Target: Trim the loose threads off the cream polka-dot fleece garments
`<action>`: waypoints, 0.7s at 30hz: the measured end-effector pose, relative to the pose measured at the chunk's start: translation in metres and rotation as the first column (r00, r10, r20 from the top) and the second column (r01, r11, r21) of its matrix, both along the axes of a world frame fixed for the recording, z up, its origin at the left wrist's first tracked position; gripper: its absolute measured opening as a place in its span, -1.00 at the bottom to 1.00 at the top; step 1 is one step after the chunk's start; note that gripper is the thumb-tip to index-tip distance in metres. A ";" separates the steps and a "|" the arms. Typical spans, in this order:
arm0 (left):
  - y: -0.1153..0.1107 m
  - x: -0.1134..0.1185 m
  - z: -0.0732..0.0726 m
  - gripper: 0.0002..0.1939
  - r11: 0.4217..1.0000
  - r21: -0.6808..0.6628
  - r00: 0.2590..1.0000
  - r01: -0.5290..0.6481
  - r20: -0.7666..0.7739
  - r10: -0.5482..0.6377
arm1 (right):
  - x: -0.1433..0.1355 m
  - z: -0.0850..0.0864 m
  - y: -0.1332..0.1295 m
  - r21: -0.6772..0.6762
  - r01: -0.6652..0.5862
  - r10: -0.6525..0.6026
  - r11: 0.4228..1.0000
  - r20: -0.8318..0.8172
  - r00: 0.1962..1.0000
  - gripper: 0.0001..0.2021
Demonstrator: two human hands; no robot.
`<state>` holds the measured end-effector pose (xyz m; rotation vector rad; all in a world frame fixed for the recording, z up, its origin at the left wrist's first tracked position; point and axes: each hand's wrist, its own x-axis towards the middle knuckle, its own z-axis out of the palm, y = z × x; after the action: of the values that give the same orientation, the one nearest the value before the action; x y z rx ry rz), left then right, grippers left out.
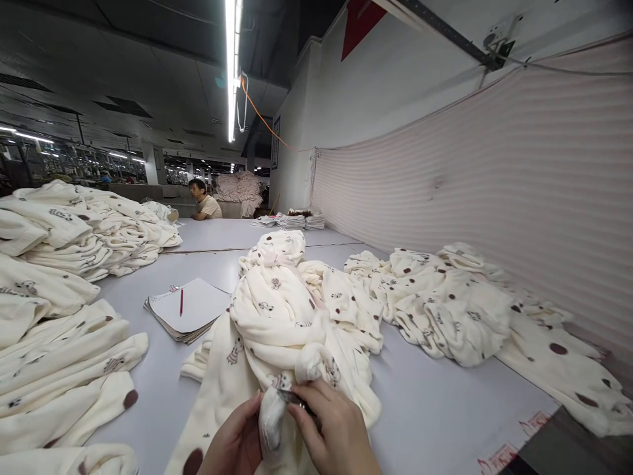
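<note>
A cream fleece garment (pixel 277 310) with brown spots and small animal prints lies heaped on the table before me. My left hand (pixel 237 435) is closed on a rolled edge of it, near the table's front. In my right hand (pixel 331 422) is a pair of small dark metal thread snips (pixel 293 397), mostly hidden by the fingers. Their pointed blades lie against the fleece, just right of my left fingertips. Whether the blades are spread cannot be made out.
Piles of similar fleece (pixel 64 231) fill the left side. More fleece (pixel 445 303) lies along the pink striped curtain (pixel 445 178) at right. A paper stack (pixel 198 310) bears a red pencil (pixel 180 302). A person (pixel 205 201) sits beyond the table (pixel 212 231).
</note>
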<state>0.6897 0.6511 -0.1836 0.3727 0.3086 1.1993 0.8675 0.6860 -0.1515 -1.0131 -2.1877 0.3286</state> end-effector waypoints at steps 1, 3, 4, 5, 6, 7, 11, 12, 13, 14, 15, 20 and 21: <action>-0.001 -0.001 0.000 -0.76 1.000 0.002 1.000 0.007 -0.022 -0.007 | -0.001 0.001 0.001 -0.020 0.013 -0.014 1.000 -0.030 0.999 -0.79; -0.002 -0.002 0.001 -0.72 0.999 0.016 0.997 0.037 -0.068 -0.036 | 0.000 0.002 0.002 -0.067 0.025 -0.031 0.997 -0.089 0.996 -0.81; -0.003 -0.003 0.001 -0.70 0.998 0.026 0.995 0.052 -0.084 -0.050 | 0.001 0.002 0.002 -0.073 0.017 -0.024 0.997 -0.098 0.995 -0.83; -0.003 -0.003 0.001 -0.68 0.997 0.036 0.994 0.062 -0.096 -0.059 | 0.003 0.001 0.001 -0.058 -0.001 -0.004 0.998 -0.088 0.996 -0.82; -0.003 -0.003 0.001 -0.67 0.997 0.047 0.993 0.065 -0.102 -0.060 | 0.004 0.000 -0.001 -0.024 -0.029 0.027 0.999 -0.056 0.998 -0.80; -0.003 -0.003 0.002 -0.67 0.996 0.056 0.993 0.063 -0.103 -0.057 | 0.005 -0.003 -0.003 0.031 -0.056 0.056 0.998 -0.007 0.998 -0.77; -0.003 0.000 0.006 -0.71 0.996 0.053 0.994 0.071 -0.086 -0.067 | 0.004 -0.020 -0.009 0.327 -0.086 0.036 0.941 0.155 0.987 -0.75; -0.002 0.000 0.007 -0.72 0.995 0.050 0.993 0.086 -0.080 -0.082 | 0.003 -0.023 -0.009 0.352 -0.062 0.012 0.934 0.143 0.990 -0.79; -0.002 0.000 0.008 -0.73 0.993 0.048 0.992 0.104 -0.074 -0.100 | 0.002 -0.024 -0.009 0.343 -0.039 0.000 0.938 0.114 0.993 -0.82; -0.002 0.000 0.009 -0.74 0.991 0.050 0.991 0.121 -0.069 -0.117 | 0.002 -0.025 -0.010 0.301 -0.023 -0.001 0.953 0.079 0.997 -0.84; -0.002 -0.001 0.009 -0.74 0.989 0.054 0.989 0.136 -0.063 -0.133 | 0.002 -0.024 -0.010 0.242 -0.012 0.002 0.970 0.043 0.999 -0.84; -0.004 -0.002 0.014 -0.72 0.980 0.077 0.981 0.184 -0.084 -0.177 | 0.009 -0.009 -0.015 -0.003 0.008 -0.008 1.000 -0.078 0.997 -0.80; -0.005 -0.002 0.014 -0.72 0.980 0.080 0.979 0.181 -0.103 -0.173 | 0.010 -0.007 -0.015 -0.025 0.015 -0.017 1.000 -0.098 0.995 -0.79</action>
<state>0.6879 0.6460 -0.1692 0.5259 0.2991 1.0238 0.8776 0.6708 -0.1581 -1.0062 -2.0911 0.3900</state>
